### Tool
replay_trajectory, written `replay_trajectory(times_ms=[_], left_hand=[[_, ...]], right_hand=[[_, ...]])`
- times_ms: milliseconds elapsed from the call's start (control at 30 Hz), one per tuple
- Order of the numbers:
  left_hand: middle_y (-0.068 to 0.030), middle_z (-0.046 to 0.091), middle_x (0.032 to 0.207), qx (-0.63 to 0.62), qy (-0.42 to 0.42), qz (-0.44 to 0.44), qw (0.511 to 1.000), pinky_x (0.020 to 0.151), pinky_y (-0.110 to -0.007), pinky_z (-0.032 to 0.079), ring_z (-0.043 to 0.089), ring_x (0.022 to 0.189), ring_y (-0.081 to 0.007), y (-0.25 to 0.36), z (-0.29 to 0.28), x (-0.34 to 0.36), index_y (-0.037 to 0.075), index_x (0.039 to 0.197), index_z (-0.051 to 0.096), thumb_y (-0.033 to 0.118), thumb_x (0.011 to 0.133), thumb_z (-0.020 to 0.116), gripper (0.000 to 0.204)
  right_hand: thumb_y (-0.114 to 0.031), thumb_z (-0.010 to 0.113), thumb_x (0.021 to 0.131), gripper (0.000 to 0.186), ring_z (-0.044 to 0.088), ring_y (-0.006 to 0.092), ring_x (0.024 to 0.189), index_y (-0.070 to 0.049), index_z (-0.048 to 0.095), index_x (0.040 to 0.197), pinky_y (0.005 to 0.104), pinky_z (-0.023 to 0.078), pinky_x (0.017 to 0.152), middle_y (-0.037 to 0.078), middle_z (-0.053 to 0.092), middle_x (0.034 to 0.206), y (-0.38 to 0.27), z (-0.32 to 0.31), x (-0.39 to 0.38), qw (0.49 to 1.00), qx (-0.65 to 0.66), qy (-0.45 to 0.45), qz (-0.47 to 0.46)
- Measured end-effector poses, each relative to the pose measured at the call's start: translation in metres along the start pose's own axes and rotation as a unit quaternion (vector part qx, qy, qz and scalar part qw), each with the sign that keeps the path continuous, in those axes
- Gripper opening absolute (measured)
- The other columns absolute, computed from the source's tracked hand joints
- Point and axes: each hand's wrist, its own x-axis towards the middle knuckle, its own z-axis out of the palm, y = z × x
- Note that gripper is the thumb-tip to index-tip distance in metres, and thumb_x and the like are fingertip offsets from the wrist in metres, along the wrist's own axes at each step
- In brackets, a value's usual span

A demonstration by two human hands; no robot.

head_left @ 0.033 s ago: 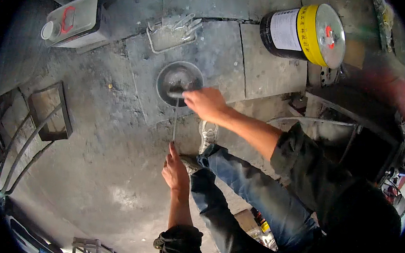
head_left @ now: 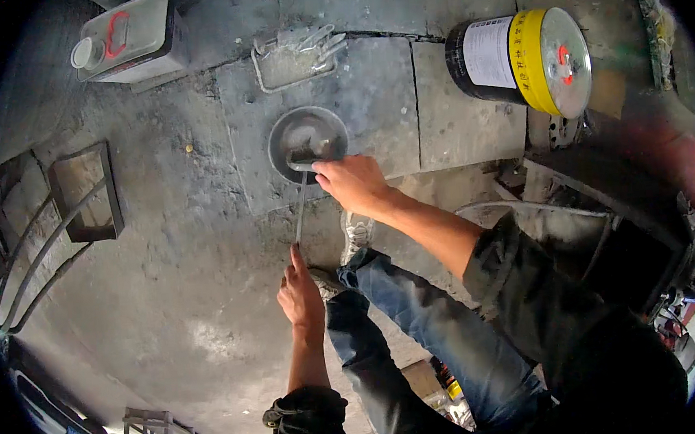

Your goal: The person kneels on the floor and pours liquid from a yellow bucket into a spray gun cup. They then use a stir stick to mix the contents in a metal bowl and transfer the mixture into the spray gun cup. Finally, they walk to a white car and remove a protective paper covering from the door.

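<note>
My left hand is closed on the near end of a thin metal rod, its index finger stretched along it. The rod runs up to the near rim of a round dark metal bowl on the floor. My right hand is closed on a short grey tool lying across the rod's far end, over the bowl. A dark, brush-like patch shows beside this tool, inside the bowl; its exact kind is unclear. Dark residue coats the bowl's inside.
A shallow tray with a glove-like item lies beyond the bowl. A yellow-and-black drum stands far right, a rectangular can far left. Left are a metal frame and hoses; right, a dark metal stand.
My right hand and the short tool have shifted slightly toward me. The left hand and the bowl look nearly unmoved.
</note>
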Motion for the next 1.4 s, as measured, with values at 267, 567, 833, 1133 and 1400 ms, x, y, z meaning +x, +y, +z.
replay_trajectory(times_ms=[267, 567, 833, 1133, 1400], left_hand=[[-0.0139, 0.058, 0.094, -0.093, 0.030, -0.011, 0.995, 0.070, -0.045, 0.051, 0.060, 0.089, -0.0338, -0.011, -0.007, -0.003, 0.014, 0.137, 0.042, 0.006, 0.085, 0.056, 0.054], [-0.0148, 0.051, 0.101, -0.116, 0.049, -0.028, 0.992, 0.073, -0.045, 0.050, 0.055, 0.095, -0.0335, 0.001, -0.025, 0.012, 0.012, 0.137, 0.041, 0.012, 0.089, 0.056, 0.050], [-0.0153, 0.050, 0.102, -0.105, 0.012, -0.015, 0.994, 0.073, -0.046, 0.050, 0.055, 0.095, -0.0350, -0.001, -0.016, 0.011, 0.012, 0.139, 0.039, 0.012, 0.090, 0.055, 0.052], [-0.0146, 0.050, 0.103, -0.101, 0.006, -0.044, 0.994, 0.074, -0.045, 0.051, 0.054, 0.099, -0.0340, 0.001, -0.008, 0.015, 0.013, 0.139, 0.040, 0.009, 0.090, 0.054, 0.051], [-0.0164, 0.050, 0.101, -0.096, 0.017, -0.053, 0.994, 0.072, -0.046, 0.051, 0.054, 0.095, -0.0354, -0.006, -0.003, 0.012, 0.014, 0.139, 0.040, 0.012, 0.091, 0.053, 0.051]], right_hand=[[-0.029, 0.056, 0.089, 0.020, 0.064, 0.0378, 0.074, -0.012, 0.065, 0.090, 0.0494, 0.050, 0.063, 0.015, 0.066, 0.078, 0.041, 0.004, 0.047, 0.996, 0.016, 0.082, 0.043], [-0.030, 0.057, 0.090, 0.025, 0.064, 0.0344, 0.068, -0.015, 0.062, 0.110, 0.0470, 0.049, 0.058, 0.013, 0.066, 0.073, 0.016, 0.020, -0.013, 0.999, 0.026, 0.024, 0.013], [-0.029, 0.054, 0.092, 0.019, 0.063, 0.0357, 0.070, -0.012, 0.061, 0.097, 0.0482, 0.048, 0.060, 0.014, 0.064, 0.071, 0.038, 0.023, 0.027, 0.994, 0.019, 0.076, 0.073], [-0.031, 0.054, 0.092, 0.024, 0.064, 0.0352, 0.081, -0.016, 0.064, 0.107, 0.0474, 0.051, 0.068, 0.012, 0.068, 0.087, 0.043, 0.026, 0.031, 0.989, 0.048, 0.104, 0.089], [-0.029, 0.055, 0.090, 0.022, 0.065, 0.0356, 0.074, -0.011, 0.066, 0.092, 0.0490, 0.050, 0.064, 0.014, 0.067, 0.080, 0.038, 0.017, 0.028, 0.991, 0.061, 0.104, 0.056]])
